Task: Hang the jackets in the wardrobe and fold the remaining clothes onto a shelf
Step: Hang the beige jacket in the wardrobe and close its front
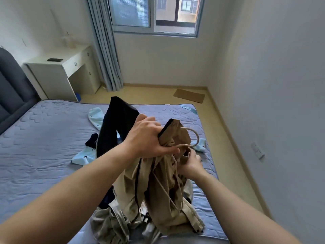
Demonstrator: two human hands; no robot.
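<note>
Bedroom, white walls; window [153,14] far, blue curtain [105,50] at its left.
Bed [44,138], blue quilted cover, fills the near left; dark headboard [10,85] far left.
White desk [61,71] beyond the bed.
Tan jacket [163,199], held up over the near bed edge, hem heaped on the cover.
Dark garment [112,127] behind it; light blue garment [95,117] beneath.
Cardboard sheet [189,95] on the far floor.
Left hand [147,138] clenched on the jacket collar; right hand [190,162] grips a fold just below.
Pale hanger [195,138] hook juts from the collar.

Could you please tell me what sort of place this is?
Most likely a bedroom: a bed with a padded grey headboard, a white desk beside a curtained window, and clothes lying on the mattress.
</note>
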